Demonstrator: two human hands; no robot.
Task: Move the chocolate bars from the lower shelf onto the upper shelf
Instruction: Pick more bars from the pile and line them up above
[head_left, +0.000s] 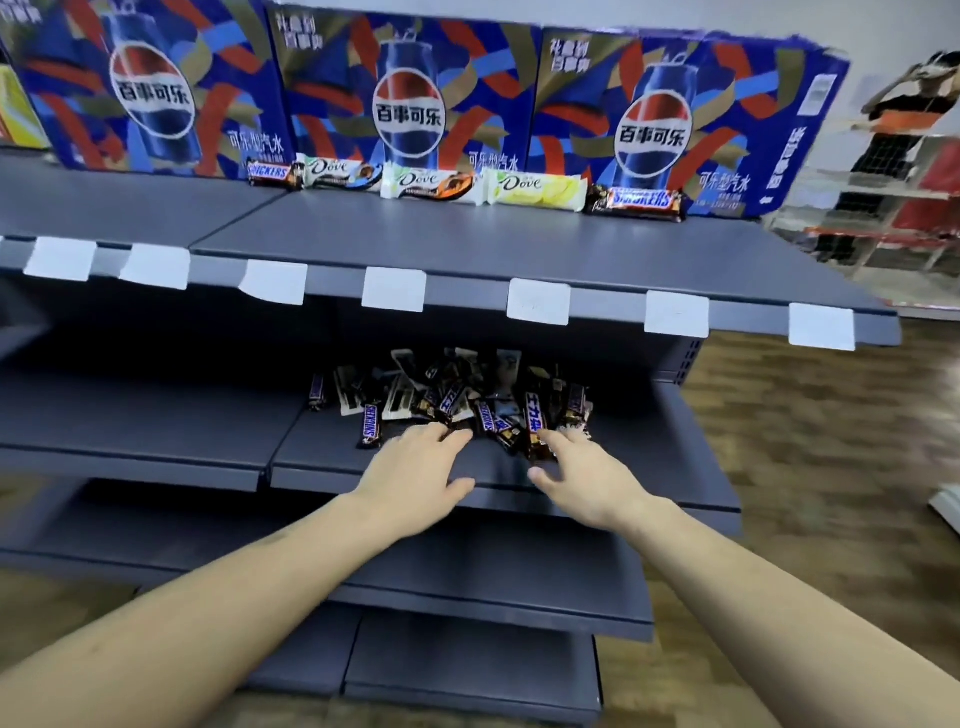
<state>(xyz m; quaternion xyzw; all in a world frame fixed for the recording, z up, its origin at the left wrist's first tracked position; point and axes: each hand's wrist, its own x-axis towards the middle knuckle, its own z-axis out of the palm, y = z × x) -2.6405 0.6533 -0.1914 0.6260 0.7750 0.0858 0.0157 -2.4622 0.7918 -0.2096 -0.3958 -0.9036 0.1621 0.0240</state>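
A heap of chocolate bars (457, 395), brown Snickers and white Dove wrappers, lies on the dark lower shelf (156, 415) under the upper shelf's lip. My left hand (415, 467) reaches in with straight fingers, its fingertips at the front of the heap. My right hand (576, 473) is spread beside it, fingertips touching a Snickers bar (535, 423) at the heap's right front. Neither hand holds a bar. On the upper shelf (467, 244) a row of bars (467, 187) stands against the boxes, a Snickers at each end and Dove bars between.
Three large blue cola cartons (410, 104) fill the back of the upper shelf. White price tags (395, 288) line its front edge. More dark shelves (493, 582) jut out below my arms. A person (893, 150) stands at the far right by another rack.
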